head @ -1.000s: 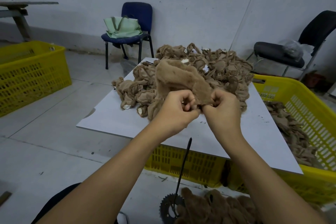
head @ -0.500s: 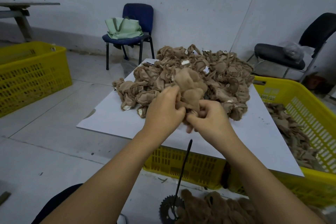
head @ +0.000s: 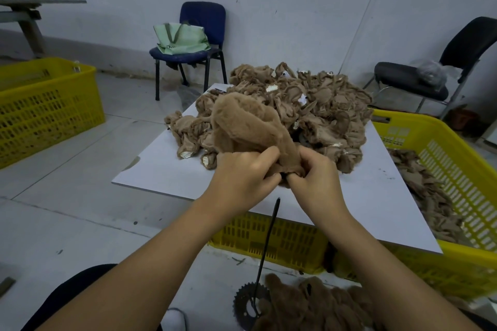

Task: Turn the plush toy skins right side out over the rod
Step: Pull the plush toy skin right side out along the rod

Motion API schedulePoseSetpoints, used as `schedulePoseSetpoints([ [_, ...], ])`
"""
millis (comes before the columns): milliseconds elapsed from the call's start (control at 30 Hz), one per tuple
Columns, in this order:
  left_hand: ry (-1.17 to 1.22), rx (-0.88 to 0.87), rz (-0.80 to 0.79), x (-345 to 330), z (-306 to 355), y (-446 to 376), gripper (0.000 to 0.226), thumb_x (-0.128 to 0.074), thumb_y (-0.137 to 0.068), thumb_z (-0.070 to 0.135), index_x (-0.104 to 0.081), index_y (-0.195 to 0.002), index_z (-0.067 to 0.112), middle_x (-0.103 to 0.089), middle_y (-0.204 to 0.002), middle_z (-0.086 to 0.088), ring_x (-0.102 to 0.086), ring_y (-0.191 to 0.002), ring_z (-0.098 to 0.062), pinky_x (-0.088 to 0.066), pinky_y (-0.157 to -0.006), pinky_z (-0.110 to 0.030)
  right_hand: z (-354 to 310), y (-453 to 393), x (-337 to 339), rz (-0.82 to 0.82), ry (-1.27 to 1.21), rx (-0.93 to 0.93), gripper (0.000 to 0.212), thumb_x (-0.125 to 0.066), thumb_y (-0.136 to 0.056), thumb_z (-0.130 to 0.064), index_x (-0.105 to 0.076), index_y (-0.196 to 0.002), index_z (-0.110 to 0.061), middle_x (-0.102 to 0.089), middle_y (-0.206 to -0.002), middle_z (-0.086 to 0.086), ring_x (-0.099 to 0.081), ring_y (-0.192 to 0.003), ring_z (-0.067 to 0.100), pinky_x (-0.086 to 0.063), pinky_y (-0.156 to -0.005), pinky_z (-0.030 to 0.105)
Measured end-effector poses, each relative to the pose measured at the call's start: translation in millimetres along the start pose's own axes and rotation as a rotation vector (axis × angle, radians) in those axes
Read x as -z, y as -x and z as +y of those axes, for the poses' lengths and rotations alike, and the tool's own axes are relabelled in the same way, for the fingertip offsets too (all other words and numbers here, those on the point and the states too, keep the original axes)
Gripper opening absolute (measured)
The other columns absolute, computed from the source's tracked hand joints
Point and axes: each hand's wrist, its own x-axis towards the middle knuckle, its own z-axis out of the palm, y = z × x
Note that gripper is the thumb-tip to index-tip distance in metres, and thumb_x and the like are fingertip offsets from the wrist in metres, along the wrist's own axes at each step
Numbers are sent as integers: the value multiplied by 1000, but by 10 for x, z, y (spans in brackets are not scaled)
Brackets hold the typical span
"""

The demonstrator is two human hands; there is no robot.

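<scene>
A person's left hand (head: 243,176) and right hand (head: 313,176) gather the bunched lower edge of a brown plush toy skin (head: 250,126), held up just in front of the heap of unturned skins (head: 295,107) on the white worktop (head: 376,201). Both hands are closed in a pinching grip on the fabric, fingers curled into its folds, the furry side already showing above them. The black rod (head: 269,236) stands below the hands, its tip clear of the skin, rising from a toothed metal base (head: 243,301) on the floor beside a pile of finished skins (head: 312,301).

The skin looks light, limp and stretchy, with nothing stiff in it; it should fold and slide readily, so the rim of its opening seems the sensible place to take hold when working it over the rod.

The worktop is a flat board laid across a yellow crate (head: 457,196), which holds more skins. Behind the heap stand a blue chair (head: 204,21) with a green bag (head: 180,39), a black chair (head: 430,75), a second yellow crate (head: 48,105), grey tiled floor and a plain wall.
</scene>
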Motion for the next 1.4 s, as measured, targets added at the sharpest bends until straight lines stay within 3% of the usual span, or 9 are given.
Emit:
schedulePoseSetpoints([
  [333, -131, -297, 176, 88, 12, 359, 22, -61, -92, 6, -68, -71, 2, -53, -55, -6, -47, -46, -23, -41, -40, -30, 1, 390, -107, 80, 146, 231, 10, -65, -82, 3, -63, -82, -6, -57, -66, 6, -48, -61, 24, -43, -51, 48],
  [500, -167, -411, 204, -20, 110, 475, 15, -66, -86, 0, -71, -73, 0, -56, -58, -8, -50, -50, -25, -44, -44, -32, 71, 492, -129, 97, 94, 271, 47, -64, -81, 8, -46, -76, -35, -44, -63, -14, -41, -60, 8, -33, -50, 32],
  [567, -161, -400, 133, -100, 130, 549, 10, -70, -83, -1, -70, -73, 1, -55, -58, -8, -49, -50, -25, -43, -42, -33, 130, 524, -136, 80, 138, 258, 58, -63, -80, 7, -36, -75, -44, -39, -62, -17, -38, -59, 5, -28, -51, 29],
  [767, -124, -305, -131, -277, 203, 679, 12, -67, -81, -5, -62, -77, 6, -52, -58, -7, -43, -47, -24, -40, -38, -34, 453, 612, -242, -127, 175, 16, 22, -59, -88, -3, -63, -89, -25, -63, -70, -8, -57, -64, 11, -48, -53, 37],
  [933, -176, -503, 70, -100, 277, 578, 7, -65, -84, 5, -68, -90, 5, -59, -78, -7, -49, -68, -23, -38, -63, -34, 588, 594, -295, -226, 213, -119, 36, -62, -89, -7, -50, -69, -34, -56, -63, -10, -54, -62, 3, -44, -56, 26],
  [1067, -237, -100, 176, 34, 185, 440, 37, -67, -84, 37, -60, -115, 17, -55, -112, -3, -56, -101, -23, -36, -91, -42, 707, 730, -355, -410, 259, -198, 25, -57, -88, -2, -55, -63, -6, -61, -56, 8, -57, -54, 26, -44, -51, 34],
  [1200, 317, 597, -361, 146, 16, 400, 68, -55, -72, 81, -47, -126, 41, -55, -113, 15, -57, -94, -5, -55, -80, -39, 618, 715, -432, -393, 176, -265, 29, -58, -90, -1, -57, -65, -14, -65, -58, 5, -60, -52, 18, -48, -49, 23],
  [1300, 454, 553, -450, 80, -5, 398, 59, -58, -72, 79, -60, -109, 33, -63, -102, 13, -61, -89, -4, -56, -82, -46, 541, 578, -323, -570, 161, -334, 6, -69, -87, -5, -69, -85, -11, -71, -78, 8, -66, -72, 19, -58, -66, 29],
  [1400, 424, 489, -384, 10, 36, 408, 52, -64, -77, 67, -64, -105, 23, -61, -100, 8, -58, -93, -7, -53, -82, -41, 379, 394, -117, -718, 258, -453, 26, -72, -81, -2, -69, -106, -8, -70, -101, 14, -65, -96, 27, -58, -87, 38],
])
